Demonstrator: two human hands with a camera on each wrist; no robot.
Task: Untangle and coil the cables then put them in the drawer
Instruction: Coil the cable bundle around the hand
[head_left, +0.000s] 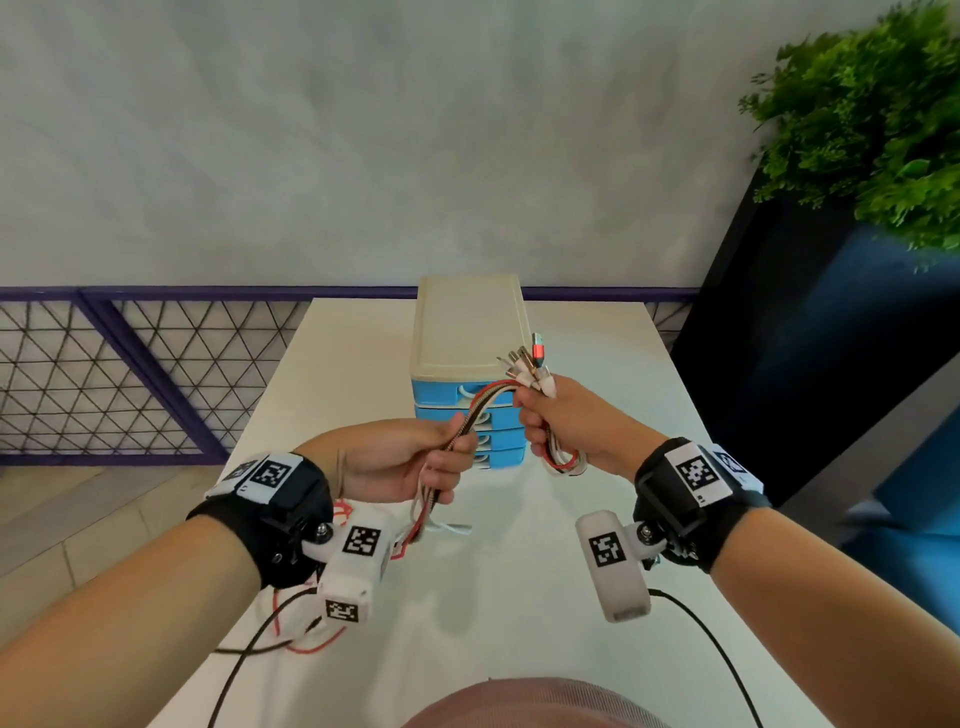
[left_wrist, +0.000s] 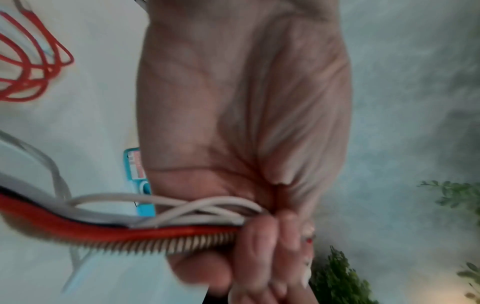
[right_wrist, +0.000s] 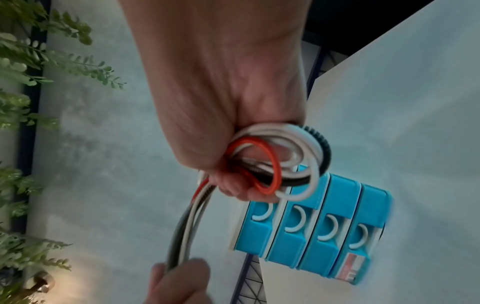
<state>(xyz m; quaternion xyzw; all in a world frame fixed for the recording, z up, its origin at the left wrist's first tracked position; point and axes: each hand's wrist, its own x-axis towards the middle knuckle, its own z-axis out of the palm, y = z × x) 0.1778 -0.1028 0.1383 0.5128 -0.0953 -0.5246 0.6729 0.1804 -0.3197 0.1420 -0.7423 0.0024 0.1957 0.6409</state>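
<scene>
While both hands (head_left: 395, 460) grip them, cables (head_left: 485, 402) stretch between.

The left hand (left_wrist: 244, 115) is covering much of the cables (left_wrist: 161, 222), hiding where they pass through its fingers. The drawer unit (left_wrist: 139, 181) is showing only a sliver at its nine o'clock (label blurring past reading). The plant (head_left: 872, 114) is running off the head view at two o'clock.

Glossy plastic drawer unit (head_left: 467, 332); braided and smooth cables (head_left: 470, 421); matt table (head_left: 571, 519).
</scene>
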